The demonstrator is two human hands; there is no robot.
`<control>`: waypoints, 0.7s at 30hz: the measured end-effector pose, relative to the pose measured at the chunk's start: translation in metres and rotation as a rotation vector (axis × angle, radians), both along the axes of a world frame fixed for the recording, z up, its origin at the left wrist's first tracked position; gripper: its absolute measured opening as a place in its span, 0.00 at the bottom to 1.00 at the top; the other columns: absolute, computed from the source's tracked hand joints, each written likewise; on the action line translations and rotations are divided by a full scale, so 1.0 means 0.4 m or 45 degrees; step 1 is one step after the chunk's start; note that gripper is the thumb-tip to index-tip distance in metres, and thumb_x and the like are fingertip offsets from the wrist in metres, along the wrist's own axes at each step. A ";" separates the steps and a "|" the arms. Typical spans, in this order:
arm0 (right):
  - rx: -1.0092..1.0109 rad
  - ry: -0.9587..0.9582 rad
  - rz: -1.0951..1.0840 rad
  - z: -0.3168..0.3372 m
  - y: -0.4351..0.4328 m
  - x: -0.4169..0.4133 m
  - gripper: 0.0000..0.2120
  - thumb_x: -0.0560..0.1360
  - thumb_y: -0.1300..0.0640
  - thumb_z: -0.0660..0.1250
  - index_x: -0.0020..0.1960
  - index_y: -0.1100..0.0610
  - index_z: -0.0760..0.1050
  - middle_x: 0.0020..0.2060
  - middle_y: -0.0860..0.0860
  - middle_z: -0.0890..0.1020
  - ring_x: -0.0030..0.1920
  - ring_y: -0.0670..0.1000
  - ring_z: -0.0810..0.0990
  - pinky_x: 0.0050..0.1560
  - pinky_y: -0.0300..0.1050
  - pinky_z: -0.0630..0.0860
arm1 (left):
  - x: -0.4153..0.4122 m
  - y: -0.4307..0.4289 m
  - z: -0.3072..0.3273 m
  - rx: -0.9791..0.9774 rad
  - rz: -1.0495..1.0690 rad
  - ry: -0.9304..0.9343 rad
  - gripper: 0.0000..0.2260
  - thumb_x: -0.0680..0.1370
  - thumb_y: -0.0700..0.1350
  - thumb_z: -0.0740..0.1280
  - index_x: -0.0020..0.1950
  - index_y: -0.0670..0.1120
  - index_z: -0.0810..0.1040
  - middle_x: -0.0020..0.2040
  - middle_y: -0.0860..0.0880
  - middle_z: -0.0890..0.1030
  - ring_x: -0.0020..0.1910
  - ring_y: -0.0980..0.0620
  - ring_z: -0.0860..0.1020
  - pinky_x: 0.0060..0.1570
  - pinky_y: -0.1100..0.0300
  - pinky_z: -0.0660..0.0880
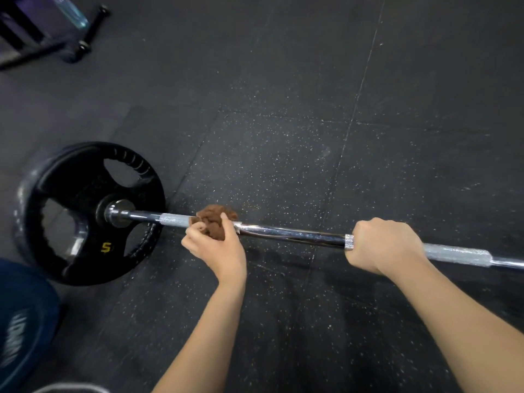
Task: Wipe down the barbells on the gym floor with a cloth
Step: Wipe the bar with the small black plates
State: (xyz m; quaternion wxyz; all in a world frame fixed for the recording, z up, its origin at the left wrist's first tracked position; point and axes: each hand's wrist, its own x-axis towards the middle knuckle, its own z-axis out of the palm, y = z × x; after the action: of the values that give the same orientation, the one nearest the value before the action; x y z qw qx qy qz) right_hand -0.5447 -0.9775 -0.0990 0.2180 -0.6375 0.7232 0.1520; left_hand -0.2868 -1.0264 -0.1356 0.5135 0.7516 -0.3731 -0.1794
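Brown cloth (217, 222), bunched into a wad, sits on the chrome barbell (292, 233) just right of its first knurled patch. It is gripped there by the person's left hand (218, 248), whose fingers and thumb curl around the fabric and press it to the shaft. Further along the bar, the right hand (382, 245) is clenched over the steel at the start of a second knurled stretch, knuckles up. The barbell runs across the scene from left to right, its left end carrying a black weight plate (85, 211) with grip holes and a yellow "5" — the plate stands on edge on the floor. Black rubber flooring (283, 123), flecked with pale specks, spreads beneath, seams showing between its tiles. A blue plate (25, 321) with white lettering fills the lower left corner, just beside the black one — and dark equipment framing (28, 38) crosses the upper left corner, well apart from the bar.
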 end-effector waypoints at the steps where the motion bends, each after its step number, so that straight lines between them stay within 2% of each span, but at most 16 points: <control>1: -0.007 -0.002 0.001 -0.001 0.001 -0.001 0.08 0.74 0.48 0.61 0.40 0.51 0.71 0.36 0.47 0.77 0.35 0.52 0.76 0.42 0.47 0.75 | -0.018 0.013 -0.003 -0.011 -0.029 -0.003 0.15 0.78 0.46 0.74 0.52 0.49 0.66 0.59 0.48 0.66 0.61 0.45 0.73 0.57 0.56 0.74; 3: -0.021 -0.003 0.002 -0.003 0.000 -0.003 0.09 0.74 0.47 0.60 0.39 0.51 0.70 0.36 0.47 0.77 0.35 0.52 0.76 0.43 0.47 0.76 | -0.064 0.048 -0.012 -0.031 -0.134 -0.036 0.15 0.77 0.45 0.74 0.50 0.51 0.66 0.58 0.49 0.66 0.60 0.45 0.72 0.58 0.63 0.73; 5: -0.024 -0.003 -0.001 -0.002 -0.003 -0.006 0.09 0.74 0.47 0.60 0.39 0.51 0.70 0.36 0.47 0.77 0.35 0.52 0.76 0.43 0.48 0.78 | -0.112 0.085 -0.023 -0.013 -0.274 -0.055 0.16 0.77 0.46 0.74 0.48 0.54 0.66 0.56 0.52 0.66 0.58 0.47 0.72 0.53 0.72 0.70; 7: -0.034 -0.001 0.002 -0.003 -0.004 -0.008 0.09 0.75 0.47 0.60 0.39 0.50 0.70 0.36 0.47 0.77 0.35 0.51 0.76 0.44 0.48 0.77 | -0.147 0.109 -0.023 0.009 -0.371 -0.035 0.16 0.77 0.47 0.74 0.47 0.56 0.66 0.55 0.55 0.66 0.56 0.51 0.73 0.52 0.72 0.71; 10: -0.062 0.015 0.013 -0.011 -0.004 -0.012 0.09 0.74 0.45 0.60 0.41 0.50 0.71 0.36 0.47 0.75 0.38 0.54 0.77 0.43 0.47 0.75 | -0.145 0.113 -0.016 0.028 -0.395 -0.013 0.15 0.77 0.46 0.75 0.47 0.52 0.67 0.53 0.54 0.67 0.52 0.60 0.73 0.50 0.74 0.69; 12: -0.070 0.025 0.007 -0.011 -0.001 -0.013 0.10 0.74 0.44 0.59 0.43 0.50 0.73 0.36 0.46 0.75 0.39 0.55 0.78 0.44 0.47 0.75 | -0.105 0.097 -0.014 0.028 -0.343 -0.027 0.15 0.77 0.46 0.75 0.46 0.52 0.67 0.52 0.53 0.67 0.50 0.60 0.73 0.51 0.73 0.69; 14: -0.076 0.031 0.005 -0.009 0.001 -0.012 0.11 0.74 0.44 0.59 0.44 0.50 0.75 0.36 0.46 0.75 0.39 0.55 0.78 0.44 0.46 0.75 | -0.045 0.061 -0.003 0.013 -0.172 0.010 0.15 0.78 0.47 0.74 0.47 0.53 0.67 0.53 0.53 0.68 0.49 0.61 0.73 0.50 0.72 0.67; 17: -0.082 0.041 0.012 -0.012 0.005 -0.010 0.12 0.74 0.44 0.59 0.44 0.50 0.75 0.36 0.46 0.76 0.39 0.55 0.79 0.43 0.46 0.75 | 0.047 -0.015 0.020 -0.007 0.103 0.120 0.13 0.79 0.45 0.73 0.52 0.47 0.68 0.56 0.48 0.68 0.46 0.62 0.72 0.43 0.78 0.66; 19: -0.073 0.042 0.008 -0.013 0.005 -0.008 0.11 0.74 0.44 0.59 0.44 0.50 0.74 0.36 0.46 0.76 0.38 0.54 0.79 0.43 0.47 0.75 | 0.068 -0.038 0.025 -0.018 0.136 0.108 0.13 0.79 0.43 0.72 0.53 0.45 0.68 0.58 0.45 0.69 0.46 0.66 0.73 0.40 0.80 0.66; 21: -0.063 0.034 -0.007 -0.010 0.003 -0.004 0.11 0.74 0.44 0.59 0.43 0.50 0.73 0.36 0.46 0.77 0.38 0.52 0.78 0.44 0.47 0.77 | 0.053 -0.030 0.019 -0.017 0.131 0.118 0.13 0.79 0.42 0.72 0.51 0.47 0.67 0.57 0.48 0.69 0.46 0.68 0.73 0.40 0.78 0.68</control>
State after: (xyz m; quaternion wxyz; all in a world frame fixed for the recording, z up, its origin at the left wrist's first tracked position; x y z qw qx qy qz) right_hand -0.5462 -0.9764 -0.1031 0.1928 -0.6385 0.7315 0.1419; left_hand -0.2657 -1.0385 -0.1278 0.5438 0.7572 -0.3111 -0.1849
